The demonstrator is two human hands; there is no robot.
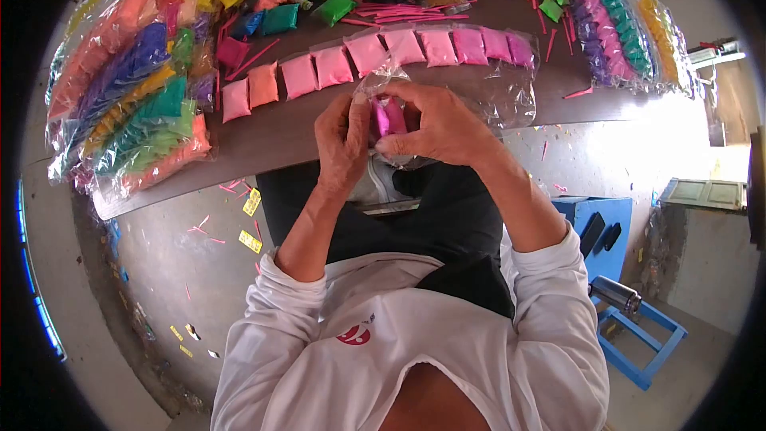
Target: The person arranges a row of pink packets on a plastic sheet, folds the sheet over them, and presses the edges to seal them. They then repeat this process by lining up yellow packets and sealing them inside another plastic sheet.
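Close to the table's front edge, a small magenta packet (390, 117) is between my two hands, with clear plastic film (388, 72) bunched around it. My right hand (443, 123) curves around the packet, thumb below and fingers above. On the other side my left hand (343, 137) has its fingers closed at the film, right beside the packet. Just beyond the hands lies a row of pink packets (333, 65), running from orange-pink at the left to magenta at the right. A loose clear plastic bag (511, 104) lies by the row's right end.
Bagged rows of coloured packets (132, 88) pile up at the left, more (614, 28) at the right. Loose packets (333, 9) and pink sticks (399, 13) cover the back of the table (263, 140). A blue stool (646, 343) with a metal flask (614, 294) stands at right.
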